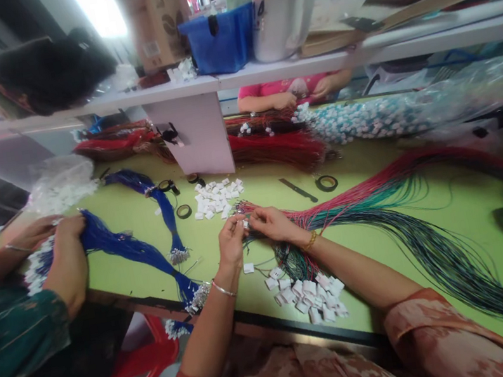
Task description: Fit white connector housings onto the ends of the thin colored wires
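Note:
My left hand (232, 241) is closed in a pinch on a small white plastic connector (245, 222). Close against it, my right hand (274, 223) pinches what looks like a thin wire at the connector; the fingers partly hide it. Under and beside my right hand lies a bundle of red, green and black wires (350, 201), with metal-tipped ends near my fingertips. Finished-looking white connectors (311, 297) on short wires lie in a heap below my right wrist. Behind my hands is a pile of loose white connectors (218, 198). One white connector (248, 268) sits alone below my left hand.
A flat blade-like tool (297, 190) and a roll of black tape (326, 183) lie behind the wires. At left, a co-worker's hands (65, 245) hold blue wires (121, 246). Across the table another person's hands (285, 100) work below a shelf (233, 79) bearing a blue bin (221, 42).

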{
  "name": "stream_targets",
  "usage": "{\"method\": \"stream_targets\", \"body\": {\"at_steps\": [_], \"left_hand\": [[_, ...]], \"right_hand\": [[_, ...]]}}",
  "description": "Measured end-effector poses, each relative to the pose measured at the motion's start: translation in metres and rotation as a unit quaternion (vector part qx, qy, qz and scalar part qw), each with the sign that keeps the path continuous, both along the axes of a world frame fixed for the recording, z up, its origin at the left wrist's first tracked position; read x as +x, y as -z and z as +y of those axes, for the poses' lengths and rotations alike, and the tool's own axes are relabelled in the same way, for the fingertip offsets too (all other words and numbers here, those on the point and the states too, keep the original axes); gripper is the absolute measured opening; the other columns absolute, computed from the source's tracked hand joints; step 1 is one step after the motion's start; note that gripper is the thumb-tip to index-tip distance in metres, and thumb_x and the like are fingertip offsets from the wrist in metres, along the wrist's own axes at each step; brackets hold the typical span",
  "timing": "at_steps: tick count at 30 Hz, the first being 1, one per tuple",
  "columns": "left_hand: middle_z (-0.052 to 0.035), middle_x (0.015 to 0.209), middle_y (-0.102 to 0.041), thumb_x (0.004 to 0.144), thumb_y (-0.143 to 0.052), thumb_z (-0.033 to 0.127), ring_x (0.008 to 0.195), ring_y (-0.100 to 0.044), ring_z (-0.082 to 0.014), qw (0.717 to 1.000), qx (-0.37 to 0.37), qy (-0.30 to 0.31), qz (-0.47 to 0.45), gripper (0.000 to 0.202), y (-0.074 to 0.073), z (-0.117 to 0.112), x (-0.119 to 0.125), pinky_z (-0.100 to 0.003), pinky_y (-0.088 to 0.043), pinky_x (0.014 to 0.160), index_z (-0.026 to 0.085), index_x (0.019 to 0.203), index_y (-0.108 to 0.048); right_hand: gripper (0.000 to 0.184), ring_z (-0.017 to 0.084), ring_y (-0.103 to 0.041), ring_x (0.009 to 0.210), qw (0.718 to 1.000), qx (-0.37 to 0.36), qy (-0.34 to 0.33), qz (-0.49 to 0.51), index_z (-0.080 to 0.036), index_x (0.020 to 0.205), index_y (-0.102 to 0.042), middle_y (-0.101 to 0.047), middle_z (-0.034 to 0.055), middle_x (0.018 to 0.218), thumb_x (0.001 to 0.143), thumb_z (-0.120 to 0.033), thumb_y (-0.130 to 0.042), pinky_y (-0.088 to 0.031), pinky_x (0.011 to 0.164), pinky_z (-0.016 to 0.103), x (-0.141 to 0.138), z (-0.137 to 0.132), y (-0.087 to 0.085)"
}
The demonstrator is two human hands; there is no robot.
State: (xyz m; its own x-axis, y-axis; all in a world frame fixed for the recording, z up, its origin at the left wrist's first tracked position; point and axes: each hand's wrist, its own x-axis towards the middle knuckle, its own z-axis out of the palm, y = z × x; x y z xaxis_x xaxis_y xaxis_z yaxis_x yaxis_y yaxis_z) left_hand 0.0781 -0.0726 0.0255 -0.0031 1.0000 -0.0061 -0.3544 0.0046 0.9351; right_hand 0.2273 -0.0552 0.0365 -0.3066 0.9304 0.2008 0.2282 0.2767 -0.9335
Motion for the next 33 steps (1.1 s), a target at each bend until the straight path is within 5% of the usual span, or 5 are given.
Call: {"method": "stream_targets", "body": {"at_steps": [7,12,17,29,33], "left_hand": [[0.0004,0.069,-0.061,0.067,-0.078,0.037,0.057,-0.048,-0.0075,0.999,-0.009,-0.019,0.028,0.032,0.0,-0.004,0.004,-0.021,-0.039,0.058,0.015,0.088,-0.068],[-0.0022,0.079,-0.066,0.067,-0.077,0.035,0.059,-0.05,-0.0074,0.999,-0.031,-0.035,0.015,0.03,-0.002,0.0,0.001,-0.022,-0.04,0.059,0.015,0.088,-0.069],[-0.0035,0.084,-0.067,0.063,-0.079,0.031,0.06,-0.051,-0.0069,0.997,-0.071,-0.027,-0.012,0.029,-0.002,0.007,-0.009,-0.021,-0.04,0.058,0.015,0.085,-0.069],[-0.0045,0.084,-0.067,0.065,-0.078,0.029,0.061,-0.054,-0.0072,0.996,-0.084,-0.007,-0.04,0.028,-0.004,0.003,-0.009,-0.021,-0.04,0.057,0.013,0.086,-0.069],[-0.0039,0.083,-0.067,0.064,-0.078,0.03,0.06,-0.052,-0.0072,0.996,-0.084,-0.003,-0.038,0.028,-0.003,0.003,-0.007,-0.021,-0.04,0.057,0.013,0.085,-0.069]], "right_hand": [[0.018,0.01,-0.043,0.056,0.993,0.069,0.033,-0.089,-0.016,0.066,-0.053,-0.055,-0.0015,0.062,0.08,-0.026,-0.051,-0.032,0.055,0.021,-0.001,-0.009,0.0],[0.027,0.012,-0.051,0.065,0.985,0.046,0.031,-0.164,-0.016,0.079,-0.061,-0.063,0.0021,0.074,0.09,-0.035,-0.046,-0.035,0.061,0.022,0.016,0.025,-0.003],[0.015,0.014,-0.053,0.072,0.925,0.006,0.1,-0.368,-0.018,0.083,-0.066,-0.069,0.0042,0.085,0.082,-0.031,-0.058,-0.031,0.061,0.024,0.028,0.059,0.004],[0.018,0.017,-0.051,0.065,0.907,0.033,0.179,-0.379,-0.014,0.085,-0.063,-0.067,0.0122,0.081,0.086,-0.024,-0.049,-0.028,0.06,0.028,0.033,0.059,-0.003],[0.011,0.014,-0.048,0.063,0.932,0.025,0.184,-0.313,-0.015,0.076,-0.061,-0.066,0.0081,0.075,0.08,-0.021,-0.053,-0.029,0.06,0.026,0.021,0.07,-0.013]]}}
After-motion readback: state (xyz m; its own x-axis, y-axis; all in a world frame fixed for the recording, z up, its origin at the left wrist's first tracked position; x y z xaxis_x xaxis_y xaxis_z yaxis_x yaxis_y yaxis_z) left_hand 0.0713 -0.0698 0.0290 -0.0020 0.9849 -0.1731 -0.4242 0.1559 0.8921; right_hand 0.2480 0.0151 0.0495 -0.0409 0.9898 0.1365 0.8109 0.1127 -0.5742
